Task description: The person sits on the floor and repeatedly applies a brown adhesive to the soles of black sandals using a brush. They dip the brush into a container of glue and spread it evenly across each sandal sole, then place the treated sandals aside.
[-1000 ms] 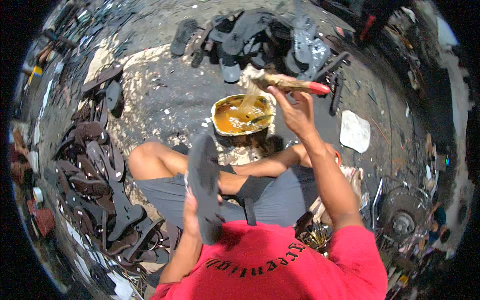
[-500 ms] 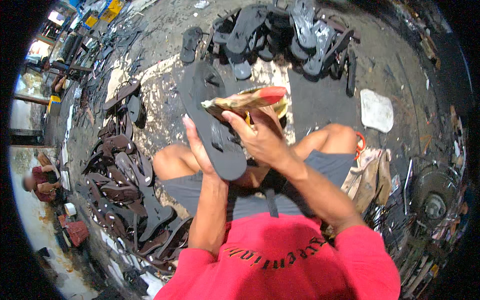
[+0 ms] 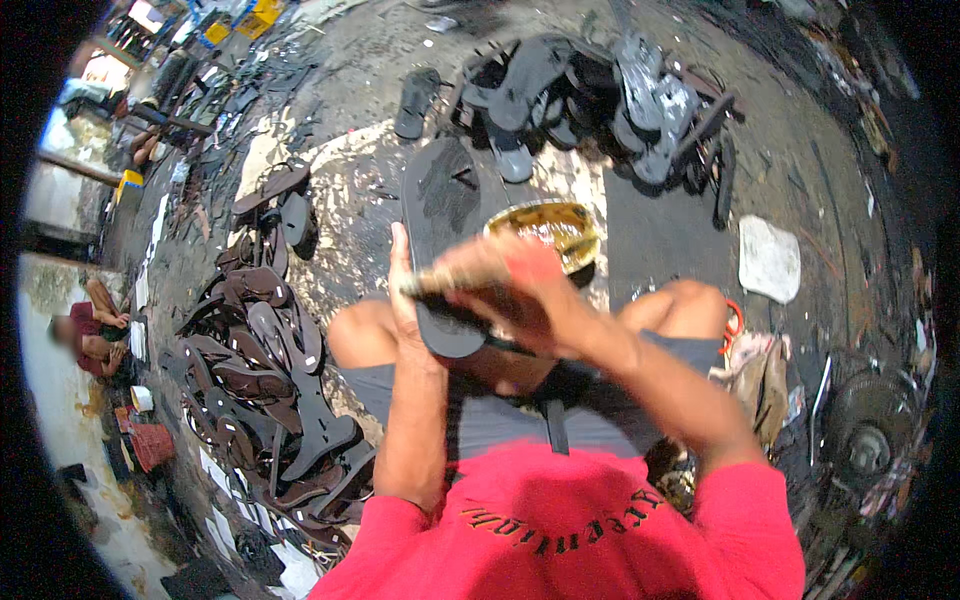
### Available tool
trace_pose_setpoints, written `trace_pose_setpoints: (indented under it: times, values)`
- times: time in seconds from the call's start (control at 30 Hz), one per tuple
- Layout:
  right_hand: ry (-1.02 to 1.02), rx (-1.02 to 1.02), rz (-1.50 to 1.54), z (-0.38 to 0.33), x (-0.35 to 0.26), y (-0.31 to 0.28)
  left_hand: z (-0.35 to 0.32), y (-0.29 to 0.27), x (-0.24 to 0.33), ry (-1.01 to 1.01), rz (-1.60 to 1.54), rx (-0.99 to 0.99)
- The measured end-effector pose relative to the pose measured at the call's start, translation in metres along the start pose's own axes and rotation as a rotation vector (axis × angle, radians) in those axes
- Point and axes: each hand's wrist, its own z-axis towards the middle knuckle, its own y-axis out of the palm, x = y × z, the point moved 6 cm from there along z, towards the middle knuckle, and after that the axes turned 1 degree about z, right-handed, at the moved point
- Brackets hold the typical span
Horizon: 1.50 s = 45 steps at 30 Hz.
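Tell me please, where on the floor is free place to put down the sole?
Bare floor lies between the glue tin and the white pad, below the far sandal pile. The sole stack crowds the left side; bags and a fan crowd the right.

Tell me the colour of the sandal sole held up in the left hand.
Dark grey to black, seen in the head view: the flat rubber sandal sole.

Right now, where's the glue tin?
In the head view the glue tin sits on the floor just above centre, past the right hand and right of the dark sandal sole held up in the left hand.
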Motion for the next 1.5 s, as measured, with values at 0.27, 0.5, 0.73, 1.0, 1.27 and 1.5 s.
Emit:
trace_pose_setpoints:
  times: [0.27, 0.5, 0.73, 1.0, 1.27, 1.5]
  values:
    - [0.343, 0.356, -0.109, -0.035, -0.004, -0.068, 0.150, -0.118, 0.124, 0.179, 0.473, 0.279]
    - [0.709, 0.459, -0.120, -0.078, 0.041, -0.116, 0.159, -0.225, 0.272, 0.282, 1.447, 1.019]
    - [0.782, 0.398, -0.265, -0.086, 0.094, -0.134, 0.012, -0.249, 0.351, -0.210, 2.647, 1.173]
    - [0.878, -0.164, -0.525, -0.086, 0.170, -0.045, -0.136, -0.084, 0.397, 0.872, 1.868, 0.907]
    - [0.601, 0.063, -0.346, -0.077, 0.171, -0.020, -0.184, 0.051, 0.238, 0.853, 1.858, 0.695]
    - [0.541, -0.283, -0.872, -0.106, 0.125, -0.121, -0.185, -0.027, 0.128, 0.426, 2.160, 0.509]
